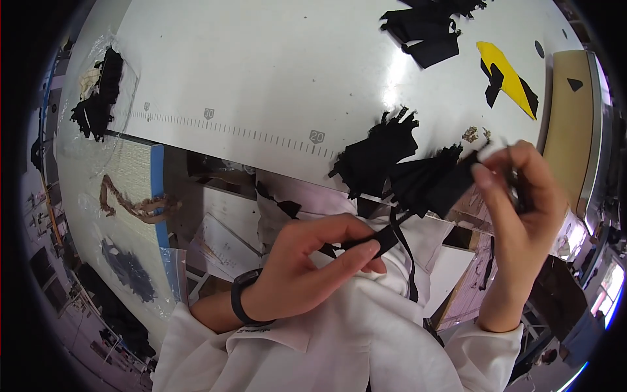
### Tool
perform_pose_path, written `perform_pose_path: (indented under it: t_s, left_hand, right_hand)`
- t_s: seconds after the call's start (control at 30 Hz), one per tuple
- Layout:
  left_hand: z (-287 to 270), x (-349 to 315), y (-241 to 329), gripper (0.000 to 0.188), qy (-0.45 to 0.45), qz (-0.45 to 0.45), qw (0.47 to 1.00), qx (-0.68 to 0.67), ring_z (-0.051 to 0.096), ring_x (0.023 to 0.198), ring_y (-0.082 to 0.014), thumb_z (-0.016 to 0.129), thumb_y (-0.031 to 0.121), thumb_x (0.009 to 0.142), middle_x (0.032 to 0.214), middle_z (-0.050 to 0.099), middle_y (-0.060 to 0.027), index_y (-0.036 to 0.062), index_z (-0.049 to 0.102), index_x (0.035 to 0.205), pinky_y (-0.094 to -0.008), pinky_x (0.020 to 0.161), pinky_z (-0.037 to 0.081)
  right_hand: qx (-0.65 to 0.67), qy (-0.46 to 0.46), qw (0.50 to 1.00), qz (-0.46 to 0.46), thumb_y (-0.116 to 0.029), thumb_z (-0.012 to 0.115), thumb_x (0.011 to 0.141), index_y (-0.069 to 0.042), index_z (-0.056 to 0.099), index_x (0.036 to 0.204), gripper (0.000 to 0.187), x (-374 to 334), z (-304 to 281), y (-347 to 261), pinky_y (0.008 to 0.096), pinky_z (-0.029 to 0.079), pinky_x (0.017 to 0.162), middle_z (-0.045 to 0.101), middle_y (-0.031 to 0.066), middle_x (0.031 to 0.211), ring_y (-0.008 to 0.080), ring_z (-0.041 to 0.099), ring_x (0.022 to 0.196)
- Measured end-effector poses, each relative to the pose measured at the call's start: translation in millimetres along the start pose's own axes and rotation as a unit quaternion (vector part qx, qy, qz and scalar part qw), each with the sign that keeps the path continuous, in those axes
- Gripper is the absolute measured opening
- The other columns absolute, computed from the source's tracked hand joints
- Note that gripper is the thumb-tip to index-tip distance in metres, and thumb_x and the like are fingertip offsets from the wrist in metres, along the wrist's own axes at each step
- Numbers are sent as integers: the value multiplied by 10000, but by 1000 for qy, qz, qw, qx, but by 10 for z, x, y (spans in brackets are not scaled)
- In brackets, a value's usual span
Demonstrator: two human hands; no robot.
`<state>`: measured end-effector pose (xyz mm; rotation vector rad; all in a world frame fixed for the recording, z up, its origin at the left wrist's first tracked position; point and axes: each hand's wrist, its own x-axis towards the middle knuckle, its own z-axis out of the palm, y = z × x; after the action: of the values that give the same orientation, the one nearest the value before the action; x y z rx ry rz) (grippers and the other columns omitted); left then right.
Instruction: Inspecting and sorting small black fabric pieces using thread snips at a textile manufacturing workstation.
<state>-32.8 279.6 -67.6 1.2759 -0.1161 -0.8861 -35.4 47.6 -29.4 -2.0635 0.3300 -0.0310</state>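
My left hand (320, 258) is closed in a pinch on a black fabric strip (388, 240), held over my lap in front of the table edge. A thin black cord (408, 255) hangs beside it. To the right, my right hand (522, 189) has thumb and forefinger together at the end of a black fabric piece (450, 186) by the table's front edge. Something dark and blurred shows inside that hand; I cannot make out what. Just left of that piece lies a stack of black fabric pieces (379, 153) with frayed ends.
More black fabric pieces (428, 39) lie at the far side of the white table (261, 59), which has a ruler scale. A yellow piece (509, 78) with black scraps is at right. Left are a plastic bag (134, 78) with black cloth and a brown strip (140, 208).
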Motion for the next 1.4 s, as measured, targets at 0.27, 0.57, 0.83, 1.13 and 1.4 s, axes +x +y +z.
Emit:
perform_pose_path:
  t_s: [0.27, 0.57, 0.83, 1.13, 1.4]
  left_hand:
    - [-19, -11, -99, 164, 10, -6, 999, -49, 644, 837, -99, 595, 104, 976, 898, 709, -78, -51, 647, 989, -250, 755, 519]
    - [42, 0, -22, 152, -2, -1, 999, -34, 691, 855, -155, 589, 21, 937, 899, 734, -134, -79, 681, 1003, -285, 808, 522]
    - [65, -87, 46, 118, -13, 1, 1000, -23, 658, 806, -126, 635, 42, 926, 860, 711, -98, -58, 693, 950, -262, 761, 504]
    - [6, -10, -79, 120, 45, 11, 999, -22, 625, 800, -95, 616, 73, 948, 845, 689, -49, -31, 663, 982, -254, 763, 481]
    - [50, -28, -53, 100, 25, 8, 998, -50, 637, 825, -104, 620, 48, 946, 863, 692, -57, -35, 661, 982, -260, 764, 493]
  right_hand:
    - [-334, -1, 888, -316, -98, 802, 678, -45, 711, 924, 268, -255, -19, -44, 265, 359, 460, 558, 29, 723, 144, 495, 504]
    - [-282, -65, 902, -321, -109, 797, 762, 16, 657, 951, 266, -284, 62, -77, 266, 387, 454, 599, 59, 748, 150, 546, 539]
    - [-18, -148, 975, -162, -67, 801, 721, -8, 683, 840, 178, -272, -17, -72, 272, 354, 451, 602, 46, 685, 136, 503, 520]
    - [-181, 51, 977, -99, -107, 825, 778, -7, 643, 1005, 307, -115, 7, 26, 199, 366, 539, 561, 14, 770, 70, 493, 610]
    - [-372, -31, 857, -355, -29, 841, 559, 3, 726, 914, 375, -282, 47, -170, 275, 371, 480, 629, 68, 775, 189, 553, 574]
